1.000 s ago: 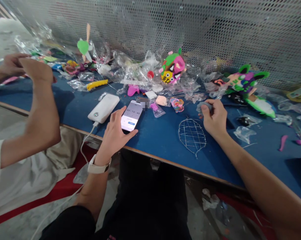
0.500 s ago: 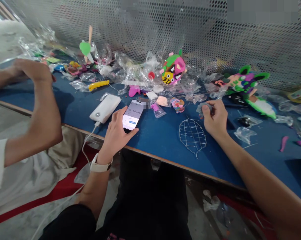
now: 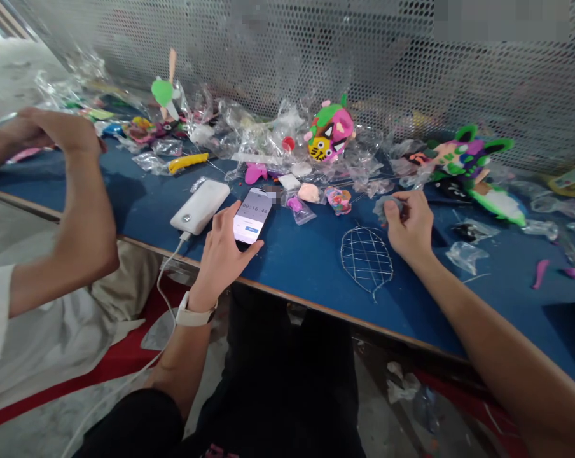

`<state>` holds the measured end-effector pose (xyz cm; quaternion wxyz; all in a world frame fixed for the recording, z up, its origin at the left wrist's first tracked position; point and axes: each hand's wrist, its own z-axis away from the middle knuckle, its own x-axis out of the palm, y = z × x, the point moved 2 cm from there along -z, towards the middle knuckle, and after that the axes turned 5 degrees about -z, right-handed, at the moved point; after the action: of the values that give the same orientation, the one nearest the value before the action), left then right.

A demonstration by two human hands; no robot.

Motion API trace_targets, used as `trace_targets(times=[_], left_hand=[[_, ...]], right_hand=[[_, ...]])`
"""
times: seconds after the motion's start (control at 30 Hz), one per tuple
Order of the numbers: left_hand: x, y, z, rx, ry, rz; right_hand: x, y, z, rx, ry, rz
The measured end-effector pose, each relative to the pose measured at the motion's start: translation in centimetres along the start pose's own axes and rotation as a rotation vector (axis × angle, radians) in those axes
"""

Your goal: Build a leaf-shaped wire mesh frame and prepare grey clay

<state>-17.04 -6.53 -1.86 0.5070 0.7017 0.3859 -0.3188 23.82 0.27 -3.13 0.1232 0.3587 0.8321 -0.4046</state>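
Note:
My left hand [image 3: 222, 249] grips the lower part of a smartphone [image 3: 255, 202] at the table's near side, fingers along its left edge and thumb at the lower right corner. A timer and a white pop-up box show on its lit screen. Between the thumb and fingers of my right hand [image 3: 414, 224] is a lump of grey modelling clay [image 3: 381, 207]. Just left of that hand, a leaf-shaped wire frame [image 3: 366, 259] lies flat on the blue table [image 3: 297, 267]. A white power bank [image 3: 206, 202] with a cable rests left of the phone.
Along the mesh partition [image 3: 278, 63] sit clear plastic wrappers, a colourful clay cat-face mask [image 3: 332, 130] and another eared mask [image 3: 469, 156]. Small clay pieces and a yellow-handled tool [image 3: 188, 163] lie in front. At left, a co-worker's forearms [image 3: 84, 197] lean over the table.
Both my hands keep their holds almost unmoved. The co-worker's hands at the left have shifted slightly, and a pink piece now shows beneath them.

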Motion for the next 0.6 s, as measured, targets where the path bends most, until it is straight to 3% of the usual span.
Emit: trace_targets(times=[0.33,0.6], left_hand=[[-0.1,0.0,0.6,-0.008,0.026,-0.052],[-0.3,0.5,2.0,-0.012,0.164,-0.124]], right_hand=[[-0.1,-0.2,0.0,0.018,-0.004,0.012],[-0.1,-0.9,-0.1,0.039,0.017,0.013]])
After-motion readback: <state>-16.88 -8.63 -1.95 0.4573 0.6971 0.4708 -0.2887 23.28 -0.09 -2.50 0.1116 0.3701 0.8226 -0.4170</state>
